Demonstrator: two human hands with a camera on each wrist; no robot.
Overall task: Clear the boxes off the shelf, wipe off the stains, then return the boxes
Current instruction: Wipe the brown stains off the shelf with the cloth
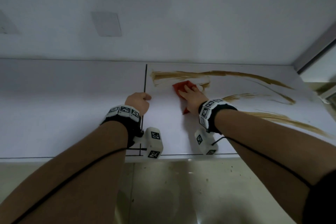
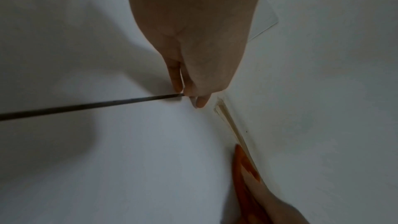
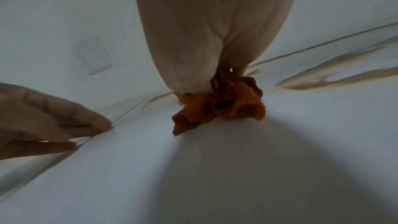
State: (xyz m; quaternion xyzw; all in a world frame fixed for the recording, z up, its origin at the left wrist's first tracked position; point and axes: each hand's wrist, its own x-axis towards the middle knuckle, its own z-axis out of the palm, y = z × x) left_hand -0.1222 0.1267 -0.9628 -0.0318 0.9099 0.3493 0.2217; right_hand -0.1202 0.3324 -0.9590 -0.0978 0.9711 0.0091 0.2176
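The white shelf point(image 1: 72, 105) has no boxes on it in any view. Brown smeared stains point(image 1: 181, 74) run across its right half, with more streaks point(image 1: 291, 122) toward the right edge. My right hand point(image 1: 190, 94) lies flat on a red-orange cloth point(image 1: 181, 85) and presses it onto the shelf beside the upper stain. In the right wrist view the cloth point(image 3: 226, 106) is bunched under my right hand point(image 3: 204, 74), with stains point(image 3: 323, 77) to its right. My left hand point(image 1: 146, 97) holds nothing; its loosely bent fingertips point(image 2: 199, 103) rest on the shelf by a dark seam point(image 1: 145, 78).
A pale wall with a rectangular plate point(image 1: 106, 23) rises behind the shelf. A grey window frame point(image 1: 318, 47) borders the right end. Below the shelf's front edge point(image 1: 181, 157) lies a shiny tiled floor point(image 1: 181, 196). The shelf's left half shows no stains.
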